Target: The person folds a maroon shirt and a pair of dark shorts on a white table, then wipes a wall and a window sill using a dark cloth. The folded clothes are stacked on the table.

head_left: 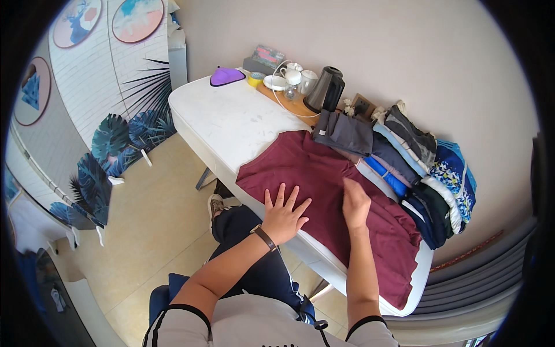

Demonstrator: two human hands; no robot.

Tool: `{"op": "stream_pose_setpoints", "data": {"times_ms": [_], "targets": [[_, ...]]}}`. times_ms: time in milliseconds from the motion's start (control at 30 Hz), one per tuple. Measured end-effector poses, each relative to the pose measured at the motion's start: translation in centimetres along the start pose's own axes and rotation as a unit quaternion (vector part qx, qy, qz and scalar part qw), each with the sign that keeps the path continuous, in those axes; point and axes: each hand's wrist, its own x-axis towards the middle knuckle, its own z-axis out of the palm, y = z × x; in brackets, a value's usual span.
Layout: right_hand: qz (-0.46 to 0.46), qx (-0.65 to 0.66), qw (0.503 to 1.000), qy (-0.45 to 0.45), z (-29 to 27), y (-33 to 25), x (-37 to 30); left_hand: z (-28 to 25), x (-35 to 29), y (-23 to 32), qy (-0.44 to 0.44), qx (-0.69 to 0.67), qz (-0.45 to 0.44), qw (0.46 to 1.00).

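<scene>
A maroon garment [300,173], which looks like a shirt, lies spread over the white table [214,115], with soft creases along its right part. My left hand [283,217] rests flat on its near edge, fingers spread. Over the garment's middle, my right hand [355,205] is closed with its fingers curled in; whatever may be inside them is hidden. Just beyond the cloth, a folded dark grey garment [344,133] sits on the pile and meets the maroon garment's far edge.
Several stacked clothes [404,150] line the table's wall side. Behind them stand a kettle [325,89] and glassware on a wooden tray [298,105]. A purple item [226,76] and yellow tape roll [255,79] lie farther left. A folding screen [87,87] stands at left.
</scene>
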Motion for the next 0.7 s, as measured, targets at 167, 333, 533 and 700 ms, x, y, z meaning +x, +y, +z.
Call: {"op": "stream_pose_setpoints", "data": {"times_ms": [167,333,533,700], "targets": [[-0.128,0.052,0.98,-0.145,-0.1,-5.0,0.3,-0.6,0.9,-1.6,-0.004,-0.053,-0.025,0.998],[-0.017,0.107,0.961,-0.255,0.0,-4.7,-0.9,-1.4,2.4,-4.7,0.175,-0.153,-0.085,0.969],[-0.057,0.071,0.96,-0.265,-0.4,-3.2,-0.4,-2.4,3.7,-5.9,0.056,-0.068,0.155,0.984],[0.229,0.082,0.871,-0.426,-2.2,-1.7,0.0,-0.8,3.0,-6.5,0.007,-0.127,0.107,0.986]]}}
